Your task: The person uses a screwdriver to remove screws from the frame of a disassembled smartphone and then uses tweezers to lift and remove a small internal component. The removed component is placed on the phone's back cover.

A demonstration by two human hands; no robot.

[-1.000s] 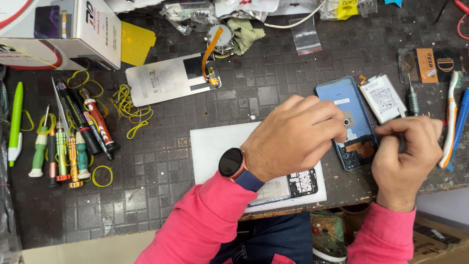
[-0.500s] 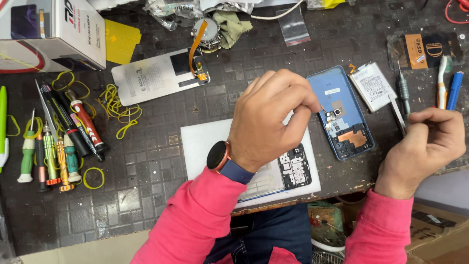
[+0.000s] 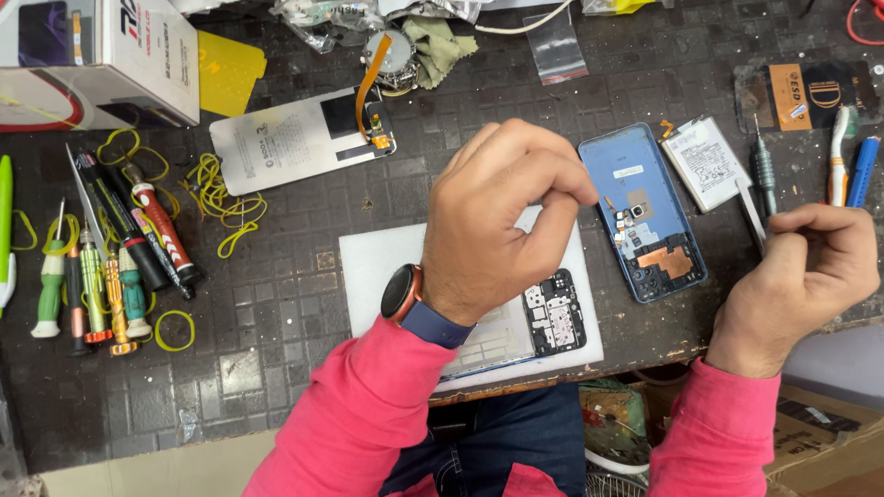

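My left hand (image 3: 497, 221) hovers over a white pad (image 3: 378, 267), thumb and forefinger pinched together; nothing shows between them. It wears a dark watch with an orange rim. My right hand (image 3: 815, 262) is closed around slim metal tweezers (image 3: 750, 216) near the table's right edge. Between the hands lies an opened blue phone housing (image 3: 645, 212), inside up, with small parts and a copper patch showing. A white battery (image 3: 704, 164) rests just right of it. A dark phone board frame (image 3: 555, 317) lies on the pad under my left wrist.
A silver back panel with an orange flex cable (image 3: 295, 138) lies at the upper middle. Screwdrivers and pens (image 3: 110, 258) and yellow rubber bands (image 3: 221, 202) sit at the left. A cardboard box (image 3: 92, 64) stands top left; tools (image 3: 852, 166) lie far right.
Both hands have come off the blue housing. My left hand moved left and rose over the pad; my right hand drew back to the right with the tweezers.
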